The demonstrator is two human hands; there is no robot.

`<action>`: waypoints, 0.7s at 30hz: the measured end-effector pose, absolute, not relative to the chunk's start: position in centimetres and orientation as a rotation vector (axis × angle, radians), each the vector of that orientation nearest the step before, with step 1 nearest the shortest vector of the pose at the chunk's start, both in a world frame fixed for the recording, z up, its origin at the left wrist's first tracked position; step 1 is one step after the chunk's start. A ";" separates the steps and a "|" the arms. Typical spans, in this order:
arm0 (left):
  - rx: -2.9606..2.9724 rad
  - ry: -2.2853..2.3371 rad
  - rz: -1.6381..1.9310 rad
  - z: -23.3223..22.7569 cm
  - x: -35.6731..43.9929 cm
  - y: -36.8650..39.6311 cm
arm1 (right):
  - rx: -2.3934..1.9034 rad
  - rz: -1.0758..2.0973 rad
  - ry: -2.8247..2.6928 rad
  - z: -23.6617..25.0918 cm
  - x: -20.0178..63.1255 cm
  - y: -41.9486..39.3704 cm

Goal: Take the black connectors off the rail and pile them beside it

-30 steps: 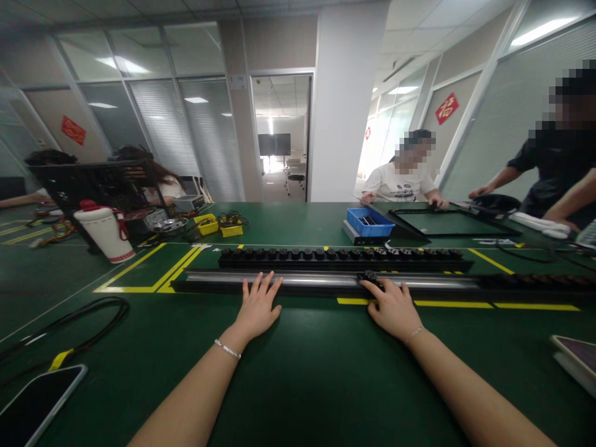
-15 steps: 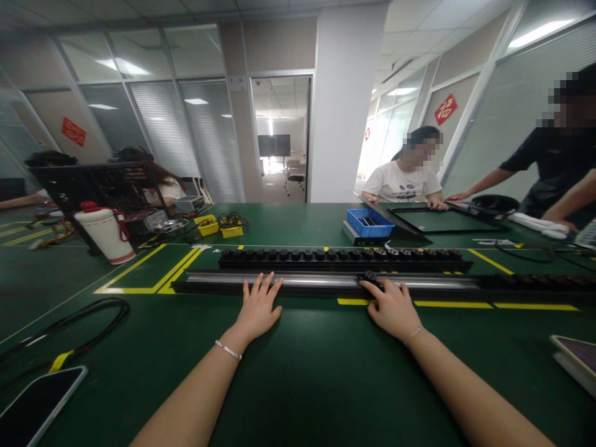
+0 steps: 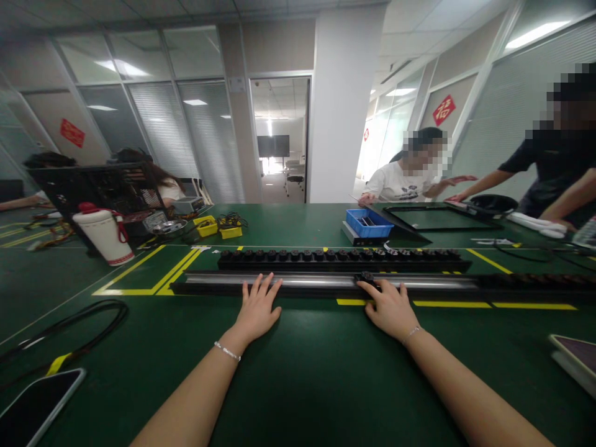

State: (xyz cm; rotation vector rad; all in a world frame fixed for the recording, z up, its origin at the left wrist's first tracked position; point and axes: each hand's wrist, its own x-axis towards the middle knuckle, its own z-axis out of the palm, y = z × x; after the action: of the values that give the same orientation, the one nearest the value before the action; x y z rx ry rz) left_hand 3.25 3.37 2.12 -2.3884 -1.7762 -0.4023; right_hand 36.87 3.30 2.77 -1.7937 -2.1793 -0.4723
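A long black rail with a shiny metal channel [image 3: 321,281] lies across the green table in front of me. My left hand [image 3: 259,308] rests with spread fingers on the rail's near edge, left of the middle, holding nothing. On the channel sits a small black knobbed part [image 3: 365,277]. The index finger of my right hand [image 3: 389,308] touches this part from the near side, while its other fingers are stretched out over the rail's edge. Behind runs a second black strip [image 3: 344,263], set with a row of similar black parts. More dark parts [image 3: 535,282] line the rail's right end.
Behind the strip stands a blue bin [image 3: 369,223], with a black frame [image 3: 447,218] beside two co-workers. At left are a white flask [image 3: 105,236], yellow trays [image 3: 205,226] and a black cable [image 3: 100,307]. A phone [image 3: 41,403] lies front left, another flat object [image 3: 575,360] front right.
My right hand and the small black part have shifted very slightly left along the rail. My left hand stays put. The seated co-worker has raised a hand from the black frame.
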 end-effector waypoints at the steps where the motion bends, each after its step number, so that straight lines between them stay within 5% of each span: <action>1: -2.386 -1.777 -0.402 2.1 3.3 3.4 | -1.793 -0.475 -2.178 2.8 36.9 3.3; 21: -2.404 -1.784 -0.403 2.3 3.2 3.3 | -1.829 -0.447 -2.175 3.0 36.7 3.3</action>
State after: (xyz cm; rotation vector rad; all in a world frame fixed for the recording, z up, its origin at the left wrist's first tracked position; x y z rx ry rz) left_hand 3.22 3.33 2.27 -2.4042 -1.7840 -0.4029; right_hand 36.69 3.27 2.97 -1.8286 -2.1749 -0.4465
